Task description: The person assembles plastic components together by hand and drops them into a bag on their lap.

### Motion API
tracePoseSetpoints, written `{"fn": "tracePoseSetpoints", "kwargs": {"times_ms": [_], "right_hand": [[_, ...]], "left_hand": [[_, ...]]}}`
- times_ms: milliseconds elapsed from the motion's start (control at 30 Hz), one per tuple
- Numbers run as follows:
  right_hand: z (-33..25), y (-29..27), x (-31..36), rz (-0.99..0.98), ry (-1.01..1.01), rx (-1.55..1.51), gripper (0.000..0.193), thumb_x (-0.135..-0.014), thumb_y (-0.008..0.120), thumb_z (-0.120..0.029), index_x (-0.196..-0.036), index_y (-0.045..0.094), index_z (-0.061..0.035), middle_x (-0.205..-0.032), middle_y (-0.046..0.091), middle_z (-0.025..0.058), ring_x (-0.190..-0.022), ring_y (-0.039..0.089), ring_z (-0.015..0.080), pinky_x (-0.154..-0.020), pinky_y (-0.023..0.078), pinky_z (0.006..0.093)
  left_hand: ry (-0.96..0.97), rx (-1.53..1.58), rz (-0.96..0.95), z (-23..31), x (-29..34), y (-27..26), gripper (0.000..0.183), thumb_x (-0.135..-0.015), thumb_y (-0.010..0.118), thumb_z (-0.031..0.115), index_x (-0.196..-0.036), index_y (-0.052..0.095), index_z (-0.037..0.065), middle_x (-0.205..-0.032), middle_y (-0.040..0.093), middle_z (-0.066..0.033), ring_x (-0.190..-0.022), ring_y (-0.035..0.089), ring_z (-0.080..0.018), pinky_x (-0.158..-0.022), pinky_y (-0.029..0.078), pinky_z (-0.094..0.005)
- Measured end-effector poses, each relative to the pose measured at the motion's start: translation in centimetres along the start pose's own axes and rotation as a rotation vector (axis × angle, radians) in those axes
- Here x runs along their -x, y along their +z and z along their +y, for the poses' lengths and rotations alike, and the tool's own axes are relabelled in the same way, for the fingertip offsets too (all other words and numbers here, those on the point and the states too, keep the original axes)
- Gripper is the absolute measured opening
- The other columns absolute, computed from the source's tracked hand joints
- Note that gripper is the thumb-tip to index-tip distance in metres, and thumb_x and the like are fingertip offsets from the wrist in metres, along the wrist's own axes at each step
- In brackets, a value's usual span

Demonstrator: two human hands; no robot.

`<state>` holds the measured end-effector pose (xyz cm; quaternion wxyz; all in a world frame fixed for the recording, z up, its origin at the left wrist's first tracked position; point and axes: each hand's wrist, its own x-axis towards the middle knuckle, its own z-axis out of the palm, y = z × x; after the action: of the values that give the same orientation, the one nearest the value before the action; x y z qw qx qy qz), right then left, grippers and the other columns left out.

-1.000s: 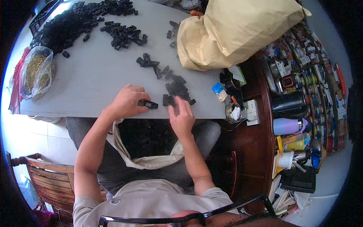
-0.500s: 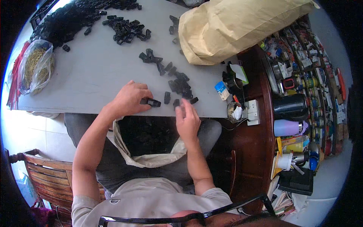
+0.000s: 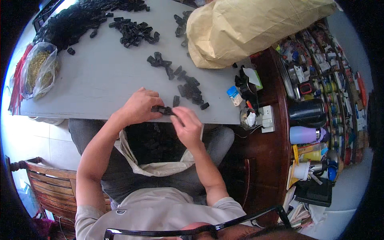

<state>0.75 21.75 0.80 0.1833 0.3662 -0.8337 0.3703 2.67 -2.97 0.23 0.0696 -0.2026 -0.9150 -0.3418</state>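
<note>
At the near edge of the grey table, my left hand (image 3: 143,105) is closed on a short black plastic piece (image 3: 159,109), which juts out past the fingertips. My right hand (image 3: 187,123) meets it from the right. Its thumb and fingers pinch a second black plastic piece (image 3: 169,111) against the first one's end; whether the two are joined I cannot tell. A loose black piece (image 3: 176,101) lies just beyond the right fingers. Farther off, a loose cluster of similar pieces (image 3: 192,91) trails away. Below the table edge an off-white sack (image 3: 152,172) lies open on my lap, dark inside.
Black pieces heap up at the far left (image 3: 68,24), with a smaller pile (image 3: 134,32) beside them. A clear bag of gold-coloured strands (image 3: 39,74) lies at the left edge. A big tan sack (image 3: 236,34) covers the far right corner. A power strip (image 3: 267,119) stands right of the table.
My right hand has moved left from the loose cluster, bringing a black piece to the one in my left hand. The left hand has stayed nearly in place.
</note>
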Motion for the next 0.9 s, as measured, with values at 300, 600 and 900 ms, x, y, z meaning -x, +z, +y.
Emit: {"fn": "tracePoseSetpoints", "kwargs": {"times_ms": [300, 600, 900], "right_hand": [[0.5, 0.8, -1.7, -0.182, -0.04, -0.115, 0.027, -0.083, 0.081, 0.003, -0.109, 0.081, -0.0032, -0.109, 0.074, 0.0105, -0.098, 0.07, 0.0334, -0.085, 0.058, 0.0433], [0.3, 2.5, 0.4, -0.08, -0.299, 0.256, 0.03, -0.086, 0.081, -0.004, -0.116, 0.079, 0.0011, -0.127, 0.075, 0.0127, -0.109, 0.071, 0.029, -0.09, 0.062, 0.0394], [0.8, 1.8, 1.6, 0.042, -0.094, 0.035, 0.027, -0.092, 0.082, -0.015, -0.116, 0.079, -0.0019, -0.118, 0.076, 0.0119, -0.108, 0.073, 0.0308, -0.086, 0.062, 0.0415]], "left_hand": [[0.007, 0.01, -0.012, 0.0, -0.2, 0.1, 0.034, -0.079, 0.085, 0.027, -0.106, 0.078, 0.007, -0.098, 0.072, -0.0096, -0.099, 0.07, -0.0333, -0.097, 0.049, -0.0458], [0.008, -0.013, -0.022, 0.3, -1.0, -0.6, 0.033, -0.082, 0.084, 0.026, -0.109, 0.078, 0.007, -0.095, 0.072, -0.0084, -0.093, 0.071, -0.0318, -0.09, 0.053, -0.0456], [-0.295, -0.175, 0.393, -2.7, -5.5, -2.7, 0.052, -0.097, 0.072, 0.021, -0.147, 0.062, 0.009, -0.148, 0.059, -0.0153, -0.108, 0.073, -0.041, -0.092, 0.06, -0.0511]]}}
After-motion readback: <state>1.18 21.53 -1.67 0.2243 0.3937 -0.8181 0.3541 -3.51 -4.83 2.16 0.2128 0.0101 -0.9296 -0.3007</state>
